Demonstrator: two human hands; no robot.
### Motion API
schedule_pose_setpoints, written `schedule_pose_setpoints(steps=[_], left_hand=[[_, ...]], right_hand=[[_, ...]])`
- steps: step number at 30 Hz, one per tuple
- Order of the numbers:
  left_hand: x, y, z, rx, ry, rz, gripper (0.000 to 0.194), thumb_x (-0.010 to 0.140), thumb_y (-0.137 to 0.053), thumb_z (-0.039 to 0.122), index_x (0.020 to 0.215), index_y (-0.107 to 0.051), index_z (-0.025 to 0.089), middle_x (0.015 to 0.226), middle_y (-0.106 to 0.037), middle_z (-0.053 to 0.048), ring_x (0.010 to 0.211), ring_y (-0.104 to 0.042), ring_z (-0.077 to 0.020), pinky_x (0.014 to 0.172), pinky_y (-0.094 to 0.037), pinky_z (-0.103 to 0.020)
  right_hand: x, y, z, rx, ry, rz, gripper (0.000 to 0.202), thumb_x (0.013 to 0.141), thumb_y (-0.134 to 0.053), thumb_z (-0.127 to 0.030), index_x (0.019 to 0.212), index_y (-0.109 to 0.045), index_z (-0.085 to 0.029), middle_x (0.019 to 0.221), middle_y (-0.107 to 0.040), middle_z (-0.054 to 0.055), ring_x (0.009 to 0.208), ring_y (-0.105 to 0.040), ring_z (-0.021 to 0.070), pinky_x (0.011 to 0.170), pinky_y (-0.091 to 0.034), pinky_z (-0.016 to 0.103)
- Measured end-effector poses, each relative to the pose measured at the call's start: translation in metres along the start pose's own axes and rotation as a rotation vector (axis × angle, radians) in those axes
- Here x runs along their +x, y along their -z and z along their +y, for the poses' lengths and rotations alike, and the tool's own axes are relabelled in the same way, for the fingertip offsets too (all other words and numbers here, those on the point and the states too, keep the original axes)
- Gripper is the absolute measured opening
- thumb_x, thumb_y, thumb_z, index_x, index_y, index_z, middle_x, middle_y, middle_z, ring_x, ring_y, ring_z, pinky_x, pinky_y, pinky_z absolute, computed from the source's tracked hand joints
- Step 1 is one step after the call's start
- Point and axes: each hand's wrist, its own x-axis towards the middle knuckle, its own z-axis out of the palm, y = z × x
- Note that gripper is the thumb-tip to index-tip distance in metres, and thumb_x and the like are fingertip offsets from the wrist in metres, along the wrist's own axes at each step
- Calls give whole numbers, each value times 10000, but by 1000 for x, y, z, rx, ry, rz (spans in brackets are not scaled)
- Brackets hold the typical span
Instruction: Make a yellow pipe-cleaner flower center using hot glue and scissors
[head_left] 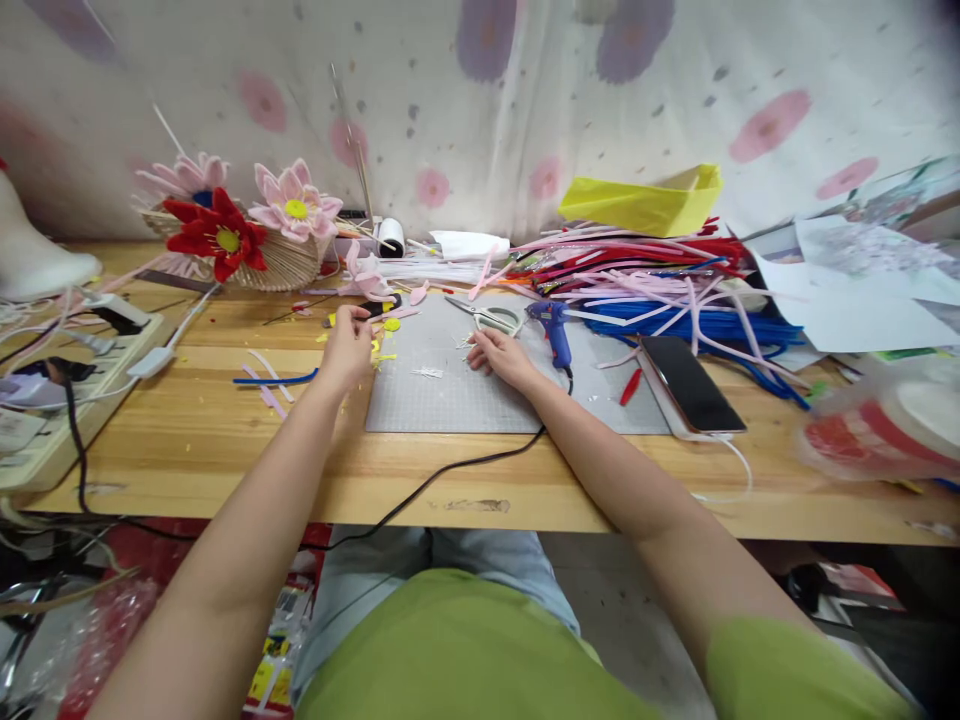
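My left hand [350, 350] is over the left edge of the grey cutting mat, thumb and fingers drawn together; what is between them, if anything, I cannot make out. Just beyond it lies a yellow-and-black tool [384, 305], and a yellow disc [391, 325] and yellow scraps [385, 357] are beside it. Low over the cutting mat [420, 410], my right hand [501, 358] has loosely bent fingers, slightly apart. Pale thin bits [463, 343] show at its fingertips, close to the scissors [491, 318]. Small white pieces [427, 373] lie between the hands.
A blue glue gun [553, 335] rests right of my right hand, its black cord [442, 470] crossing the table front. Further right are a phone [691, 382] and a plastic tub [885, 430]. Pipe cleaners [637, 265] pile behind. Fuzzy flowers [225, 238] and a power strip [90, 390] stand left.
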Motion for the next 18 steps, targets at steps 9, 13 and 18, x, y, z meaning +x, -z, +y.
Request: schedule_pose_setpoints(steps=[9,13,18], left_hand=[[-18,-20,-14,-271,77,222,150,772,-458,138,906,-462,207,669,-512,43,572,-545,-98,615,-477,-229],[-16,-10,-21,-316,109,265,89,817,-422,154,890,-430,204,539,-414,82,463,-478,-90,575,-464,-222],[-14,-2,-24,-303,80,276,56,856,-413,203,912,-416,206,544,-375,88,440,-433,-85,564,-476,-227]], right_hand=[[45,5,-35,525,-10,22,196,909,-467,-373,848,-534,-199,716,-648,-4,709,-636,101,750,-523,267],[46,28,-44,631,17,106,173,865,-544,-339,777,-552,-190,546,-522,-60,535,-532,69,777,-525,275],[30,36,-38,573,61,85,159,788,-637,-278,701,-540,-187,474,-379,-101,439,-377,36,747,-525,262]])
